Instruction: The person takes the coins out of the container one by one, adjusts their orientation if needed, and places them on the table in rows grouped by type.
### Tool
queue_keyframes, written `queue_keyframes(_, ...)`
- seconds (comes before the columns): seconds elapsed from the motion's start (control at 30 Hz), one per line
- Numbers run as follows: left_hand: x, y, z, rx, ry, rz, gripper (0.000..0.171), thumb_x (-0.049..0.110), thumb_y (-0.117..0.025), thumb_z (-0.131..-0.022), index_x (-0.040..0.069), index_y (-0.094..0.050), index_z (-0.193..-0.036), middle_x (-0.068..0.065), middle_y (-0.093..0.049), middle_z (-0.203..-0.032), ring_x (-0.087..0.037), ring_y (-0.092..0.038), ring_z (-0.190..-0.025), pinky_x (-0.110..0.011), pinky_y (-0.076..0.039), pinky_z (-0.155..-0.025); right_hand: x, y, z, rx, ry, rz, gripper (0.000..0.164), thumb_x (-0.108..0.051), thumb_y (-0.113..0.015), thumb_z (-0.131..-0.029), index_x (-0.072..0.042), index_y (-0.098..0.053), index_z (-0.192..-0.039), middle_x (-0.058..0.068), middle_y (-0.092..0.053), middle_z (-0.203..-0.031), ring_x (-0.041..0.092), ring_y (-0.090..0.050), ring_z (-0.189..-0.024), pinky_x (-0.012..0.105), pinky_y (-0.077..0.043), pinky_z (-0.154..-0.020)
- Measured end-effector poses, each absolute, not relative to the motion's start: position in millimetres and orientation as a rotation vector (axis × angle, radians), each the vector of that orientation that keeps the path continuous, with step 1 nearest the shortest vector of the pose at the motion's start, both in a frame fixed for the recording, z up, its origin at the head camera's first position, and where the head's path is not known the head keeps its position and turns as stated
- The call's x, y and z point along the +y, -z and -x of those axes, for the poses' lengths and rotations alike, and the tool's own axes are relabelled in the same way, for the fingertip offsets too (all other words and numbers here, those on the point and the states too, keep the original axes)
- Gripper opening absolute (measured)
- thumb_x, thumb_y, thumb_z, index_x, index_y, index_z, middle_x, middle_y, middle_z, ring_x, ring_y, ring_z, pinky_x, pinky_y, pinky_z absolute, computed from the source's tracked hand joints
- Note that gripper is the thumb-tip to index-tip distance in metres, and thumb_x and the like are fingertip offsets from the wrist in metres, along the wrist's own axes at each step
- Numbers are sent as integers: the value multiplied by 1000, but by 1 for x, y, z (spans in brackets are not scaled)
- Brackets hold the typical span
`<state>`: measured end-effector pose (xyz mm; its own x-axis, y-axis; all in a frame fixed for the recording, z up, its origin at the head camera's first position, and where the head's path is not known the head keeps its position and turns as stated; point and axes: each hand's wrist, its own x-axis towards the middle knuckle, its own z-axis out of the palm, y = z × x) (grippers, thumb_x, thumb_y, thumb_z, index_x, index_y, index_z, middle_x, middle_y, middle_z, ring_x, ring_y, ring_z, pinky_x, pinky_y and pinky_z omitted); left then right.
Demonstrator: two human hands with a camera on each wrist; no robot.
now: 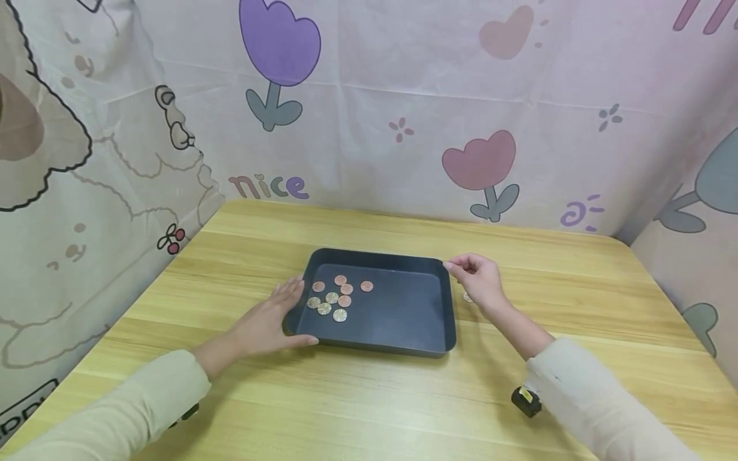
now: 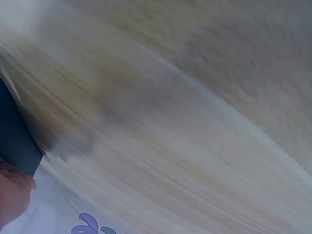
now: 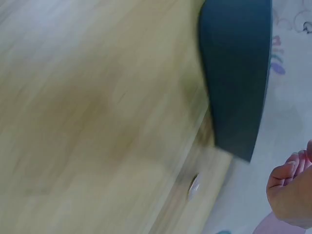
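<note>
A dark rectangular tray (image 1: pixel 403 314) lies on the wooden table, with several copper- and brass-coloured coins (image 1: pixel 340 315) spread over its left half. Along the tray's left side rests my left hand (image 1: pixel 271 320), fingers extended against the wall and thumb by the front rim. By the far right corner my right hand (image 1: pixel 481 278) is raised with thumb and forefinger together, pinching what seems to be a coin, mostly hidden by the fingertips. Its curled fingers (image 3: pixel 292 168) show beyond the tray edge in the right wrist view. One coin (image 3: pixel 194 186) lies on the table right of the tray, partly covered by the right hand in the head view.
The light wooden table (image 1: pixel 369 410) ends at a printed cloth backdrop (image 1: pixel 369 128) behind and at the sides. A small black device (image 1: pixel 526 401) sits at the right wrist.
</note>
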<state>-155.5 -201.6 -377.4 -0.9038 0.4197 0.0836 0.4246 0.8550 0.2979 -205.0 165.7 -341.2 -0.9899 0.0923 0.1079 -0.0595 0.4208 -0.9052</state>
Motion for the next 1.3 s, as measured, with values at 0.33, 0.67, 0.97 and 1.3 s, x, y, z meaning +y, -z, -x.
queue_keyframes(0.33,-202,380,157,-3034,497,676,112,69,-64,-69,-3,-24,-144,-18,-18,-154,-36,-20,-141,-49,-21,-115,120,347,207,-2470,-1747,-105,22,-10,-66,-85,6,-66,-99,-8,-57,-71,3,-50,-66,15,-42,-58)
queue_keyframes(0.67,-202,380,156,-3038,506,674,112,69,-64,-69,-3,-23,-145,-18,-18,-154,-36,-20,-141,-48,-21,-115,84,359,213,-2491,-1716,-259,21,-11,-68,-84,3,-69,-99,3,-59,-75,9,-50,-69,15,-43,-62)
queue_keyframes(0.97,-203,380,157,-3038,493,671,112,68,-64,-69,-3,-23,-145,-18,-18,-154,-36,-20,-141,-48,-21,-115,60,376,225,-2514,-1791,-238,24,-10,-69,-82,4,-68,-101,1,-56,-73,8,-47,-65,17,-40,-57)
queue_keyframes(1.3,-202,380,157,-3031,498,665,110,66,-65,-70,-3,-24,-144,-18,-19,-154,-37,-21,-140,-50,-24,-114,45,388,231,-2626,-1718,-161,26,-11,-70,-82,3,-68,-103,4,-58,-71,7,-46,-58,18,-39,-52)
